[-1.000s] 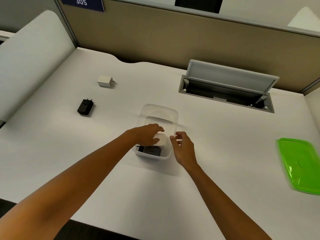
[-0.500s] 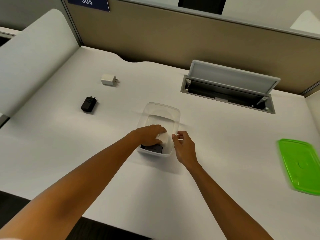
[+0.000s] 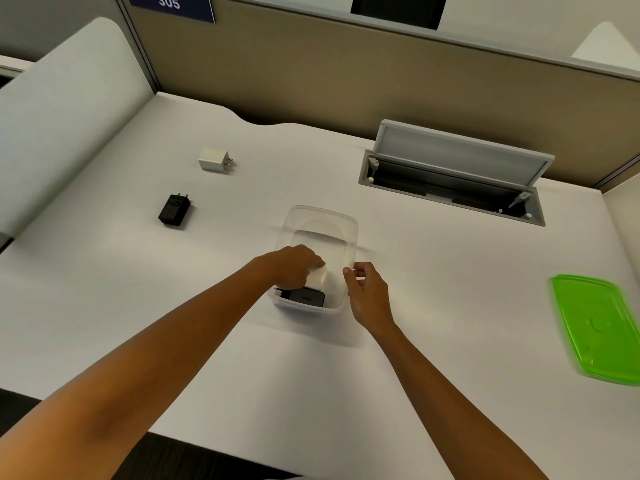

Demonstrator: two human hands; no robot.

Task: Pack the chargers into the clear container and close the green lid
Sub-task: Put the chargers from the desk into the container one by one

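Observation:
The clear container (image 3: pixel 320 220) stands open in the middle of the white desk. My left hand (image 3: pixel 291 266) reaches into its near end and grips a white charger (image 3: pixel 318 277). Beside it, a black charger (image 3: pixel 306 296) lies on the container's floor. My right hand (image 3: pixel 367 292) rests against the container's right wall, fingers curled at the rim. Out on the desk at the far left lie a second white charger (image 3: pixel 213 160) and a second black charger (image 3: pixel 174 210). The green lid (image 3: pixel 599 327) lies flat at the right edge.
An open grey cable hatch (image 3: pixel 453 174) is sunk into the desk behind the container, its flap tilted up. A tan partition wall (image 3: pixel 311 64) closes the back, and a white curved panel (image 3: pixel 62 98) borders the left side.
My left hand has lowered the white charger deeper into the container, beside the black one. My right hand stays at the container's right side.

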